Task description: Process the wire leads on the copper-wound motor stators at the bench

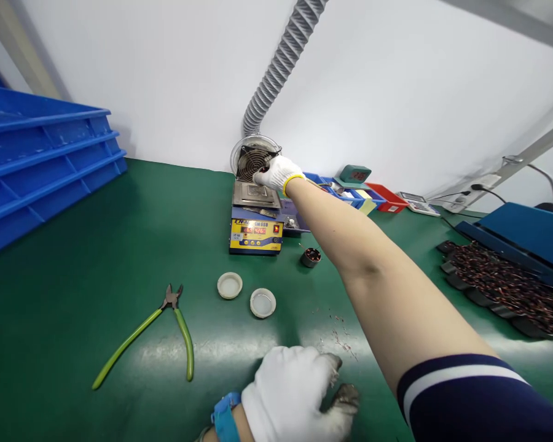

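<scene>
My right hand, in a white glove with a yellow cuff edge, reaches to the solder pot with its yellow front and lit red digits. Its fingers are closed above the pot's metal top, around a small dark thing that I cannot make out. My left hand, in a white glove with greyed fingertips, rests low over the table, thumb and forefinger apart and nothing seen between them. Ahead of it are two shallow white dishes and a small copper-wound coil core. Copper wire clippings lie beside it.
Green-handled cutting pliers lie spread at the left. Blue trays are stacked behind them. A fan and grey hose stand behind the pot. On the right are small bins and a black tray of copper-wound parts.
</scene>
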`<state>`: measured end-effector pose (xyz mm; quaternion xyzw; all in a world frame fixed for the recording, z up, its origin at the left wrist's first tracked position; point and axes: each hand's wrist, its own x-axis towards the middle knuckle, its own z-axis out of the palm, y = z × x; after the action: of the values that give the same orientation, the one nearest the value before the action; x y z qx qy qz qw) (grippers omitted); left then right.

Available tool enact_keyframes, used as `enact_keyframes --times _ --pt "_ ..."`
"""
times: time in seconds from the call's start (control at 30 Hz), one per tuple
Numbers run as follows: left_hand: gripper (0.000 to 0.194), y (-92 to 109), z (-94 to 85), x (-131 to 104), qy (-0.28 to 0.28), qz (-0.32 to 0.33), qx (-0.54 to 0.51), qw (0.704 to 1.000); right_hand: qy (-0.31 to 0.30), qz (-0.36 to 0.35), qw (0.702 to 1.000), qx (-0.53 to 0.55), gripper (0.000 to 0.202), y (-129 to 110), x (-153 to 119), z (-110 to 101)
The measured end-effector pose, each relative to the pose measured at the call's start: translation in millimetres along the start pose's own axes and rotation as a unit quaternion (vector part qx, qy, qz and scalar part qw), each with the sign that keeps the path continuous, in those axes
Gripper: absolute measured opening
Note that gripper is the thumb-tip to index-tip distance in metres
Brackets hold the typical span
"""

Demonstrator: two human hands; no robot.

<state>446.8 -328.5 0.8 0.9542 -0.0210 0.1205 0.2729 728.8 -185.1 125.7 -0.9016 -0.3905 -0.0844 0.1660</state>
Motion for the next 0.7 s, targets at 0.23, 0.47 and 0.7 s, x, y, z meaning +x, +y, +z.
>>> enact_keyframes --times 0.23,0.47,0.7 --pt "0.033 -5.6 -7.6 -0.4 0.126 -0.109 -0.237 0.957 0.030 -0.012 0.985 0.170 0.040 14.7 -58.7 -32.9" --pt "0.068 -11.8 -22.4 15.2 0.262 -0.203 -0.569 0.752 0.007 0.009 0.875 0.484 0.060 23.8 -238.0 7.1" --pt "0.044 -3.2 -16.5 7.3 0.290 -0.209 -0.623 0.696 0.083 -0.069 0.942 0.318 0.044 30.2 -310.0 17.6"
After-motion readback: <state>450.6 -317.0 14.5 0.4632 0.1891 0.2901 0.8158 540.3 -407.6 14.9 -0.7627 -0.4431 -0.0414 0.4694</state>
